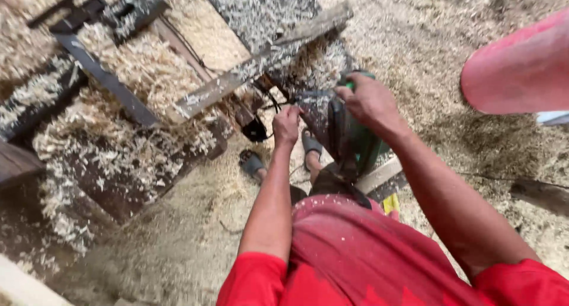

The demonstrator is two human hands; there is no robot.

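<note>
Near the bottom of the frame your red shirt (355,258) fills the view. Just above centre, your right hand (368,101) is closed over the top of the green power tool (349,134); your left hand (287,126) is curled beside its left edge, contents unclear. The tool's long axis runs up-down, between both hands. Beyond, upper left, shavings (142,69) cover a plank (261,60).

A woodworking shop: wood shavings (136,75) and sawdust (427,33) bury the floor around rough planks (261,60).
</note>
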